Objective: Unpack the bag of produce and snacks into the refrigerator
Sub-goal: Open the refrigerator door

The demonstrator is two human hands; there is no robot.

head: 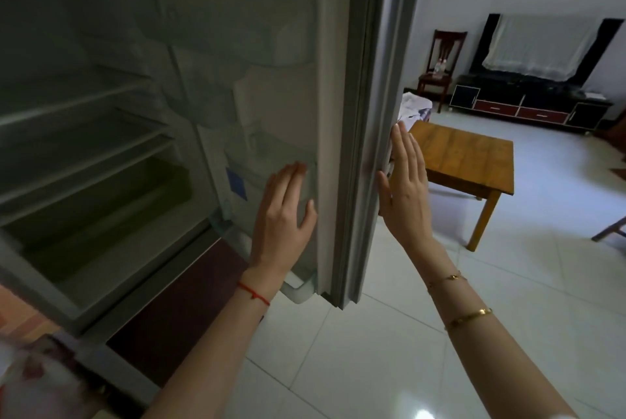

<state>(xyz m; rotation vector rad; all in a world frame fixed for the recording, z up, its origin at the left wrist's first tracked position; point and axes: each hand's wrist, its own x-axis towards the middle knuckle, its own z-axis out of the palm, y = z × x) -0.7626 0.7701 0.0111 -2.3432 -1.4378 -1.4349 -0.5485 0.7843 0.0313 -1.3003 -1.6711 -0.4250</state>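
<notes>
The refrigerator [101, 134] stands open on the left, its wire shelves and lower drawer bare. Its door [342, 113] swings out toward me, edge on. My left hand [284, 212] lies flat with straight fingers against the lowest door bin on the inner side. My right hand [404, 181] is flat against the door's outer face, fingers straight, thumb at the door's edge. A blurred white plastic bag [34, 381] with red patches sits at the bottom left corner, away from both hands.
A low wooden table [464, 157] stands right of the door, with white cloth [415, 107] behind it. Farther back are a dark chair [440, 63], a TV cabinet [528, 103] and a covered screen. White floor tiles [372, 351] spread below.
</notes>
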